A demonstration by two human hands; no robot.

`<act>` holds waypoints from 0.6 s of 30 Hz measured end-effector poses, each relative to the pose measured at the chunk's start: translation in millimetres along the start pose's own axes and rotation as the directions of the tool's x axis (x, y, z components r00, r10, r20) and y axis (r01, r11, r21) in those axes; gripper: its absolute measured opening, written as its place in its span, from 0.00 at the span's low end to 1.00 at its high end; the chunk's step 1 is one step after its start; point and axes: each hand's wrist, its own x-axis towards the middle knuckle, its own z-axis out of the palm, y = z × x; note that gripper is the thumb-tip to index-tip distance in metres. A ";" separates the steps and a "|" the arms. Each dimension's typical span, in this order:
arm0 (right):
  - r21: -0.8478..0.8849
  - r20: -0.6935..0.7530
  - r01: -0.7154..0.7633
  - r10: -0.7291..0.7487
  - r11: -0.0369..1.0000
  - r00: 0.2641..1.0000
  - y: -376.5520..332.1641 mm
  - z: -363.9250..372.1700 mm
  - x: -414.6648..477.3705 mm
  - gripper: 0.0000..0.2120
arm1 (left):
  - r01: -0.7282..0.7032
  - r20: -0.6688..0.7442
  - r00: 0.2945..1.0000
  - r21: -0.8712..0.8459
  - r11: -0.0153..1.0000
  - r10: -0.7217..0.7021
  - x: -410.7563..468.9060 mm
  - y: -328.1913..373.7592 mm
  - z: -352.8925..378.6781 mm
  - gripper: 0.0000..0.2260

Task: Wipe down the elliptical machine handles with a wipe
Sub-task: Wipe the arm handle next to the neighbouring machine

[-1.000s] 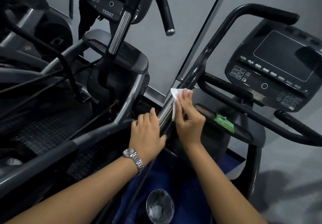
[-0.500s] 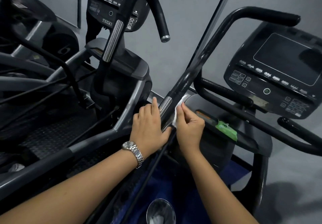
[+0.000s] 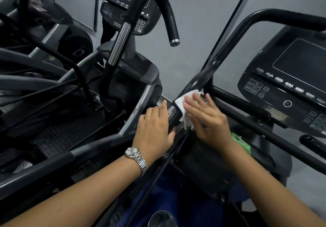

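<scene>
A long black handle (image 3: 218, 59) of the elliptical slants from the upper right down to a chrome grip section (image 3: 172, 111) at the middle. My right hand (image 3: 208, 119) lies flat with fingers spread and presses a white wipe (image 3: 185, 106) against the handle's right side, just above the chrome part. My left hand (image 3: 155, 129), with a metal watch on the wrist, rests on the left side of the same bar below the chrome section, fingers curled around it. Wet streaks shine higher up the black handle.
The machine's console (image 3: 285, 85) sits at the right behind black fixed bars (image 3: 247, 101). A green wipe packet (image 3: 241, 143) lies in the tray below my right wrist. A second elliptical (image 3: 134, 11) with its own curved handle stands at the upper left. A grey wall is behind.
The camera has tilted up. My right hand has opened from a pinch to a flat palm, and the wipe now lies spread over the handle a little higher than before. My left hand stays.
</scene>
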 end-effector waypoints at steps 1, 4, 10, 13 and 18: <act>-0.015 0.000 0.019 -0.019 1.000 1.000 4.0 -3.1 0.5 0.13 | -0.001 -0.001 1.000 -0.003 1.000 0.001 0.2 -0.3 0.8 0.35; -0.060 0.021 0.048 -0.046 0.997 0.999 7.6 -1.6 13.1 0.13 | -0.005 0.006 1.000 0.008 1.000 0.005 1.0 -0.5 0.9 0.35; -0.102 0.083 0.075 -0.067 0.992 0.994 10.4 -6.3 18.0 0.17 | -0.007 0.014 1.000 -0.007 1.000 0.008 -0.4 0.4 -2.2 0.34; -0.122 0.064 0.103 -0.096 0.987 0.993 15.6 -8.2 23.1 0.16 | -0.008 0.013 1.000 0.000 1.000 0.008 -0.3 0.3 -1.5 0.34; -0.218 0.108 0.109 -0.087 0.970 0.990 7.1 4.0 51.9 0.14 | 0.001 0.011 1.000 -0.015 1.000 -0.001 -0.9 0.8 -2.7 0.34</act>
